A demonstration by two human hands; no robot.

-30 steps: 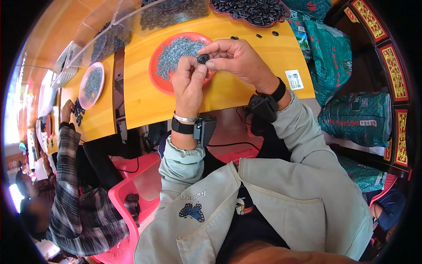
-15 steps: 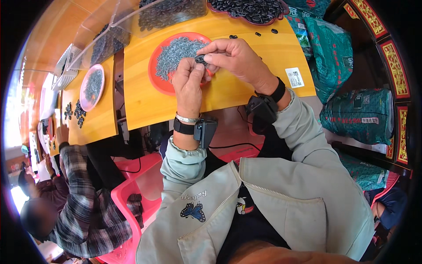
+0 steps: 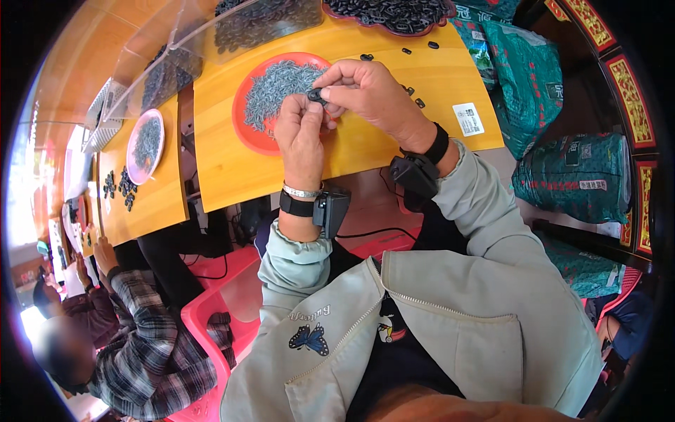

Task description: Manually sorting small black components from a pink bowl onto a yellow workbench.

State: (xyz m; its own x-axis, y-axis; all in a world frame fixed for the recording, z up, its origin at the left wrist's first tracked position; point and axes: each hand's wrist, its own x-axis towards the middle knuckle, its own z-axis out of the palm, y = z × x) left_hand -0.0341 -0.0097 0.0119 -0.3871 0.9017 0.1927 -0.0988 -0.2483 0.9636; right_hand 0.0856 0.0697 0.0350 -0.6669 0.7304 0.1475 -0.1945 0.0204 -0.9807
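Observation:
Both hands meet over the red plate [image 3: 241, 119], which is heaped with small grey screw-like pieces [image 3: 278, 89]. A small black oval plastic part [image 3: 316, 96] is pinched between them. My left hand [image 3: 301, 130] grips it from below with thumb and fingers. From the right, my right hand [image 3: 369, 95] holds its upper side with thumb and index finger. Whether a grey piece is also in the fingers is hidden.
A dark red tray [image 3: 390, 28] and a clear bin [image 3: 271, 28] of black parts stand at the back. Loose black parts [image 3: 420, 103] and a white label [image 3: 467, 119] lie at right. Green sacks [image 3: 524, 88] stand beside the table. A co-worker [image 3: 155, 330] sits left.
The view has shifted slightly. Both hands stay on the black part, with only a small change of finger position. The co-worker's arm at left has moved a little.

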